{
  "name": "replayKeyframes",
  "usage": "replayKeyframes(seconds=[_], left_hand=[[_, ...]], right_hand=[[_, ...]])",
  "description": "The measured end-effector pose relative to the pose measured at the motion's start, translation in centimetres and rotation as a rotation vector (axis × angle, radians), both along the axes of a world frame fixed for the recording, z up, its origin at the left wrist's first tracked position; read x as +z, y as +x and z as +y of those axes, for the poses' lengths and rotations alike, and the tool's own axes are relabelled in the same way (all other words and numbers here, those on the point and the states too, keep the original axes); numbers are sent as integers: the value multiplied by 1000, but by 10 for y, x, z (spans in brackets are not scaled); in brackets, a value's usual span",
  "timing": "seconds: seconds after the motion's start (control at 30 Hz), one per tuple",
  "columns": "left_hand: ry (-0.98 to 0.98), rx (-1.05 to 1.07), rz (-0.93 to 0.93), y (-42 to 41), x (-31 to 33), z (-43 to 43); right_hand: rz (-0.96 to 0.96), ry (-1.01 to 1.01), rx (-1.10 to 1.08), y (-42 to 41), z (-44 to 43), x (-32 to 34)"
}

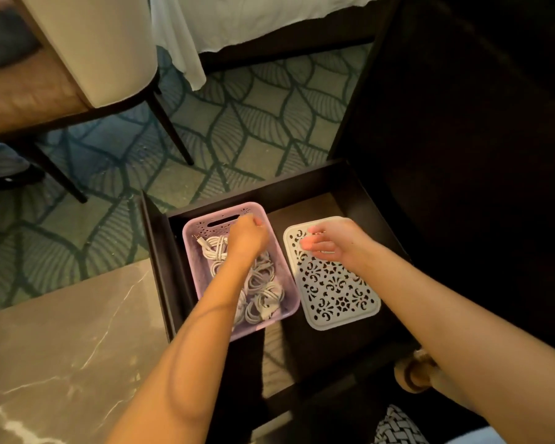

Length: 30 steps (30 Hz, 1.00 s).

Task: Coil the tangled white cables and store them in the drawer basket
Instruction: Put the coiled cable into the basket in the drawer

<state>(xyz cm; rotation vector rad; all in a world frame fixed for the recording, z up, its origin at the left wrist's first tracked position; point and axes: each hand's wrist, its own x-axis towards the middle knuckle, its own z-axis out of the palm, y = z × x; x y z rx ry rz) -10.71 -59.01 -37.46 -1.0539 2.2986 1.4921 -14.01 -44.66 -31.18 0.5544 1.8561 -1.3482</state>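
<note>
Left hand (249,235) curls over cables (263,285) in the basket (195,226), grip unclear; right hand (330,240) rests loosely on the lid (337,299).

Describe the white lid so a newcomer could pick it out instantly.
Find the open dark drawer. Inside, the lid lies right of the lilac basket, under the right hand. It is flat, white, with ornate cut-outs; the basket is deep, holding cables.

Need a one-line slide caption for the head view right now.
Left hand reaches into the purple basket of coiled white cables in the open drawer; right hand rests on the white lid.
</note>
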Motion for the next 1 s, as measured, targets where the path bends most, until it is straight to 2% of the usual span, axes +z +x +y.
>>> replayKeyframes(seconds=[0.2,0.3,0.53,0.8,1.0], left_hand=[[-64,-120,300,-31,119,29],[-207,-201,426,-35,184,52],[-295,-343,647,-23,302,115],[-280,-612,763,-7,374,224],[-311,-833,860,20,402,334]], right_hand=[[265,-152,-84,-5,29,100],[412,-163,-134,2,50,158],[712,-181,-219,35,118,262],[897,-137,-415,82,233,328],[962,-98,-600,123,327,342]])
